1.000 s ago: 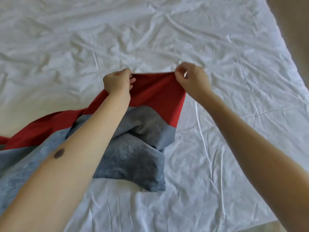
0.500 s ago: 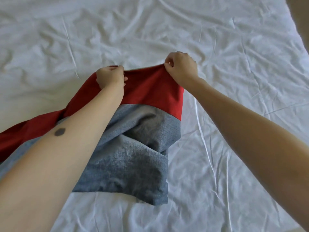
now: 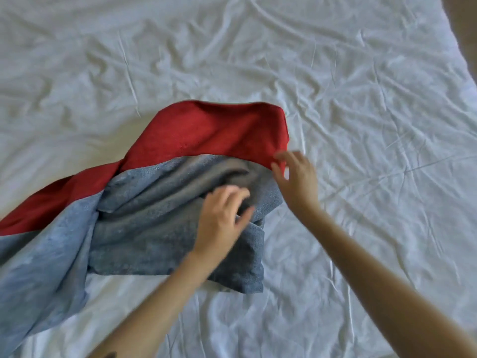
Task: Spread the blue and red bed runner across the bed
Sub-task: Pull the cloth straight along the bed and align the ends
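Open hands (image 3: 224, 218) over leftward-trailing runner (image 3: 144, 215)

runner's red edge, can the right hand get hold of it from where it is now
Probably yes. The right hand is open with its fingertips right at the red edge of the runner, and nothing lies between them; the left hand is lower, over the blue folds.

brown floor (image 3: 464, 27), top right corner

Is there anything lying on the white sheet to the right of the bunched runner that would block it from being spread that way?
Nothing visible. The wrinkled white bed sheet right of the blue and red fabric bed runner is bare to the mattress edge. Both open hands, left hand and right hand, are at the runner.
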The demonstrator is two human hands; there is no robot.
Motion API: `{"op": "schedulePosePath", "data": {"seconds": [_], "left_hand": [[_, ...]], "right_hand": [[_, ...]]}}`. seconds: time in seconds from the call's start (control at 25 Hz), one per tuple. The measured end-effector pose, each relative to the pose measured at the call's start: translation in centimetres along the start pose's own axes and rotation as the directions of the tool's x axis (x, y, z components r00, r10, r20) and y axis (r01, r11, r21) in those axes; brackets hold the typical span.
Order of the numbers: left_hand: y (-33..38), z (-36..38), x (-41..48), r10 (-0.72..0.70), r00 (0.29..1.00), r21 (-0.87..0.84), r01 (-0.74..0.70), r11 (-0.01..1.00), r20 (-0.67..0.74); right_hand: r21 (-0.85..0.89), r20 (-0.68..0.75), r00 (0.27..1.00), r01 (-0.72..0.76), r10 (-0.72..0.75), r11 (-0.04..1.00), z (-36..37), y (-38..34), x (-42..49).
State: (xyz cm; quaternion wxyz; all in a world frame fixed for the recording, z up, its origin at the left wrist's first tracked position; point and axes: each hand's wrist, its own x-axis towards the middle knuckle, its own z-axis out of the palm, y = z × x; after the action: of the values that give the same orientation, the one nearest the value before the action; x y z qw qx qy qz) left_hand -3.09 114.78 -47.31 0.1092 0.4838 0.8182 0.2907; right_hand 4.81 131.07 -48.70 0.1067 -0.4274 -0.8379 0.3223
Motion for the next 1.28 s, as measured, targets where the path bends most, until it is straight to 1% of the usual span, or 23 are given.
{"op": "schedulePosePath", "data": {"seconds": [0.04, 0.08, 0.12, 0.2, 0.24, 0.28, 0.36, 0.44, 0.52, 0.6, 0.64, 0.72, 0.84, 0.88, 0.96, 1.04, 1.12, 1.2, 1.28], "left_hand": [[1.0, 0.7, -2.8, 0.019, 0.998, 0.042, -0.021, 0.999, 0.053], [1.8, 1.3, -5.3, 0.026, 0.994, 0.092, -0.035, 0.995, 0.105], [2.4, 1.9, -7.5, 0.008, 0.988, 0.144, -0.03, 0.989, 0.151], [3.4, 2.6, -10.6, -0.121, 0.972, 0.221, 0.076, 0.972, 0.199], [3.6, 2.7, -11.4, -0.198, 0.961, 0.244, 0.147, 0.958, 0.195], [3.9, 2.8, -12.0, -0.255, 0.951, 0.253, 0.207, 0.945, 0.175], [4.4, 2.8, -12.3, -0.324, 0.939, 0.232, 0.292, 0.928, 0.116], [4.9, 2.5, -12.1, -0.37, 0.926, 0.175, 0.354, 0.919, 0.074], [5.8, 2.1, -12.0, -0.421, 0.904, 0.072, 0.416, 0.907, 0.073], [7.2, 1.8, -12.0, -0.474, 0.876, -0.036, 0.479, 0.877, 0.086], [8.1, 1.8, -12.0, -0.48, 0.872, -0.077, 0.487, 0.87, 0.098], [10.2, 2.2, -11.7, -0.434, 0.895, -0.174, 0.445, 0.879, 0.1], [14.3, 3.3, -9.3, -0.429, 0.899, -0.369, 0.429, 0.824, 0.088], [15.7, 3.9, -8.3, -0.429, 0.897, -0.415, 0.431, 0.801, 0.105], [18.5, 5.4, -6.7, -0.421, 0.888, -0.462, 0.456, 0.761, 0.185], [20.8, 7.1, -5.7, -0.429, 0.858, -0.455, 0.513, 0.728, 0.281], [22.1, 9.0, -5.7, -0.439, 0.827, -0.387, 0.555, 0.736, 0.351], [22.2, 10.6, -6.1, -0.457, 0.79, -0.301, 0.589, 0.75, 0.408], [21.6, 11.6, -7.0, -0.483, 0.754, -0.26, 0.625, 0.736, 0.444]], "right_hand": [[0.061, 0.015, 0.994, -0.105, 0.105, 0.993, 0.1, 0.7, -2.5], [0.116, 0.046, 0.973, -0.229, 0.225, 0.967, 0.3, 1.3, -4.7], [0.148, 0.098, 0.935, -0.352, 0.34, 0.924, 0.6, 1.8, -6.6], [0.17, 0.239, 0.836, -0.538, 0.495, 0.826, 1.3, 2.3, -9.0], [0.21, 0.301, 0.791, -0.6, 0.533, 0.772, 1.6, 2.4, -9.3], [0.268, 0.341, 0.763, -0.639, 0.549, 0.721, 1.8, 2.3, -9.1], [0.365, 0.383, 0.745, -0.665, 0.546, 0.651, 2.0, 1.8, -7.9], [0.45, 0.377, 0.748, -0.663, 0.546, 0.598, 1.8, 0.9, -6.7], [0.532, 0.297, 0.781, -0.613, 0.55, 0.583, 0.6, 0.2, -5.3], [0.586, 0.175, 0.82, -0.532, 0.545, 0.611, -2.0, -0.4, -3.2], [0.597, 0.117, 0.838, -0.488, 0.532, 0.637, -3.5, -0.7, -1.9], [0.571, 0.026, 0.877, -0.407, 0.481, 0.713, -6.7, -1.1, 0.6], [0.442, -0.094, 0.931, -0.279, 0.353, 0.852, -10.6, -1.6, 3.1], [0.4, -0.134, 0.939, -0.24, 0.316, 0.884, -11.6, -1.8, 3.6], [0.28, -0.208, 0.941, -0.204, 0.266, 0.938, -13.2, -1.5, 4.3], [0.072, -0.216, 0.949, -0.218, 0.228, 0.973, -13.9, -0.4, 4.5], [-0.128, -0.149, 0.969, -0.215, 0.196, 0.968, -13.4, 1.5, 4.1], [-0.209, -0.08, 0.979, -0.199, 0.186, 0.957, -12.3, 3.8, 3.2], [-0.208, -0.056, 0.981, -0.194, 0.186, 0.959, -11.3, 5.8, 2.4]]}}
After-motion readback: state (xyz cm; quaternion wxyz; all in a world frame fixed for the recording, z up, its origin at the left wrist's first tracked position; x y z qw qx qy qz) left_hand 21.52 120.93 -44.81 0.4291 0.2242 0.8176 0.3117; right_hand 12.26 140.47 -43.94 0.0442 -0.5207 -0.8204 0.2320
